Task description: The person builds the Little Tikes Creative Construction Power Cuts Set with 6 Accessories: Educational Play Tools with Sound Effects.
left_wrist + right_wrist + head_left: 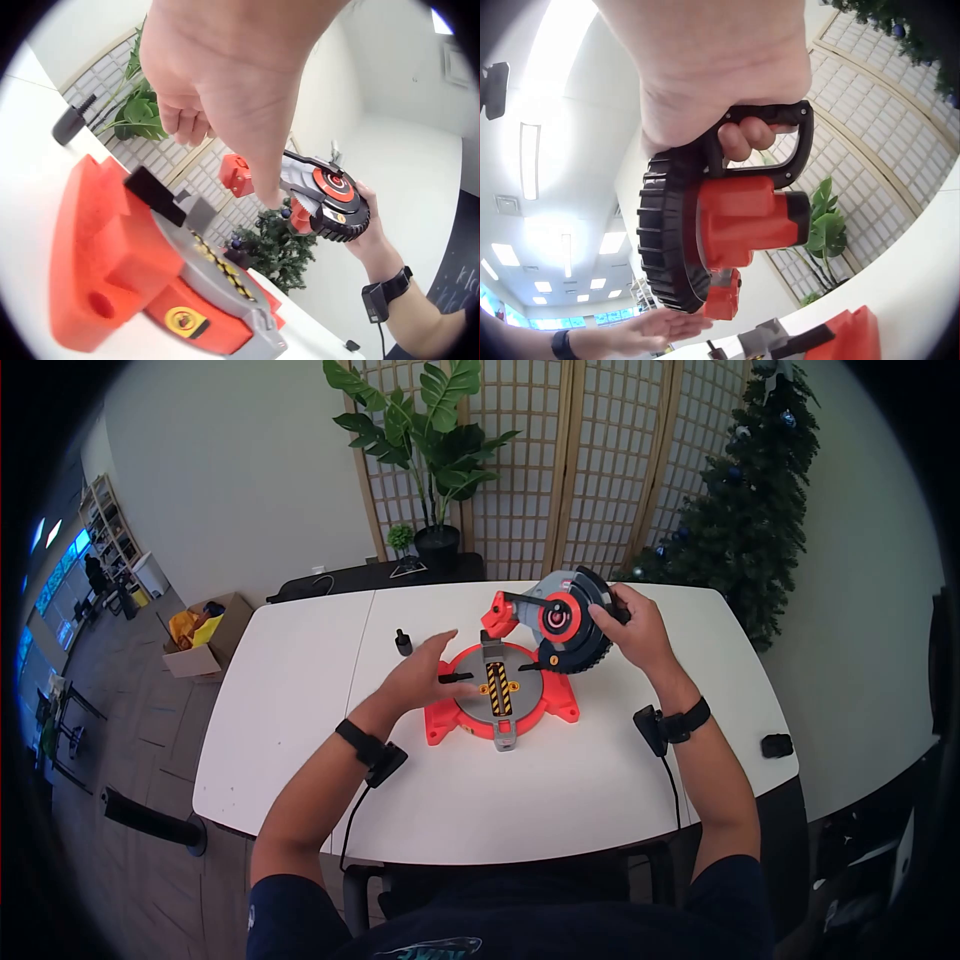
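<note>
My right hand (638, 628) grips the black handle of a toy miter saw's head (568, 618), fingers curled through the handle loop in the right wrist view. The head, with a red-centred round guard and a red hinge piece (499, 615), is held up over the back right of the saw's base. That red and grey base (515, 705) with a black-and-yellow striped strip lies on the white table. My left hand (415, 675) hovers over the base's left side, fingers extended and holding nothing. A black threaded knob (71, 124) stands on the table beyond it.
A small black object (776, 745) lies near the right edge of the white table (270, 710). Behind are a potted plant (437, 545), a lattice screen (525, 480) and a decorated tree (745, 510). An open cardboard box (232, 630) sits on the floor at left.
</note>
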A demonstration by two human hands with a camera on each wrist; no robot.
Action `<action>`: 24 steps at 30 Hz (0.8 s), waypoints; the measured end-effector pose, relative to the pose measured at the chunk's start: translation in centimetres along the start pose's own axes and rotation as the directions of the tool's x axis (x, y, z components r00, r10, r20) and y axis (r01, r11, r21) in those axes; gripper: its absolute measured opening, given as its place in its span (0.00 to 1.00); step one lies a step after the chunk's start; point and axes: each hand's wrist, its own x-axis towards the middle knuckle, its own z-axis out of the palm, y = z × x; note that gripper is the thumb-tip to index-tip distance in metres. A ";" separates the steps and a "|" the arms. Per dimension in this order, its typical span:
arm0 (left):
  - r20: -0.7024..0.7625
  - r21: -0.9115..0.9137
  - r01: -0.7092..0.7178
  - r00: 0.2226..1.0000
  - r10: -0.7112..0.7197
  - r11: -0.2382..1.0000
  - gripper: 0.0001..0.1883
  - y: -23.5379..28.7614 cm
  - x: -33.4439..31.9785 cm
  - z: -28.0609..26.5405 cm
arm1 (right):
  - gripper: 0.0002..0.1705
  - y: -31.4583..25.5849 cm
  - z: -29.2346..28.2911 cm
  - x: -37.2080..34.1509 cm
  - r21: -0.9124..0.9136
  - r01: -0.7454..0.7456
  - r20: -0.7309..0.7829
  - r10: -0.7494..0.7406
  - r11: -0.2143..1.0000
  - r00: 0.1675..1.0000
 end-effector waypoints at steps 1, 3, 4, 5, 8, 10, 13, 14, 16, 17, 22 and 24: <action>-0.150 -0.014 -0.105 0.983 0.102 0.994 0.48 0.4 0.3 0.1 | 0.21 -1.3 0.1 -0.3 0.021 -0.014 0.033 0.013 1.000 0.999; -0.295 -0.014 -0.208 0.935 0.195 0.978 0.43 1.6 0.9 0.0 | 0.21 -2.4 0.5 -0.5 -0.036 0.026 0.056 -0.024 0.999 0.998; -0.272 -0.029 -0.189 0.946 0.174 0.982 0.37 2.0 1.5 -0.4 | 0.21 -3.1 0.7 -0.6 -0.076 0.042 0.077 -0.036 0.996 0.996; -0.248 -0.045 -0.169 0.956 0.153 0.985 0.32 2.6 1.7 -0.8 | 0.22 -4.2 1.0 -0.7 -0.087 0.060 0.075 -0.053 0.994 0.996; -0.258 -0.014 -0.109 0.961 0.101 0.994 0.25 4.5 1.5 -1.7 | 0.22 -5.3 1.6 -0.9 -0.119 0.102 0.077 -0.093 0.988 0.993; -0.250 0.039 -0.089 0.963 0.096 0.995 0.24 4.4 1.8 -1.4 | 0.22 -5.6 1.8 -0.9 -0.129 0.104 0.061 -0.096 0.986 0.993; -0.240 0.056 -0.107 0.964 0.117 0.993 0.23 3.4 2.4 -0.8 | 0.25 -5.9 2.0 -1.2 -0.128 0.021 0.065 -0.012 0.992 0.998; -0.240 0.018 -0.143 0.960 0.143 0.990 0.23 3.0 2.5 -0.5 | 0.26 -6.1 2.0 -1.3 -0.137 0.067 0.094 -0.054 0.988 0.994; -0.250 -0.069 -0.158 0.959 0.136 0.985 0.22 2.4 2.8 0.1 | 0.26 -6.6 2.0 -1.8 -0.146 0.112 0.125 -0.094 0.983 0.988; -0.259 -0.155 -0.173 0.957 0.129 0.973 0.21 2.1 2.8 0.4 | 0.24 -7.2 2.4 -2.2 -0.204 0.181 0.123 -0.158 0.962 0.980; -0.254 -0.319 -0.223 0.957 0.144 0.921 0.20 1.8 2.9 1.7 | 0.16 -10.0 3.4 -3.2 -0.449 0.365 0.169 -0.324 0.816 0.931; -0.215 -0.307 -0.194 0.968 0.131 0.932 0.19 2.1 2.9 1.9 | 0.15 -10.1 3.5 -3.1 -0.457 0.370 0.150 -0.340 0.809 0.928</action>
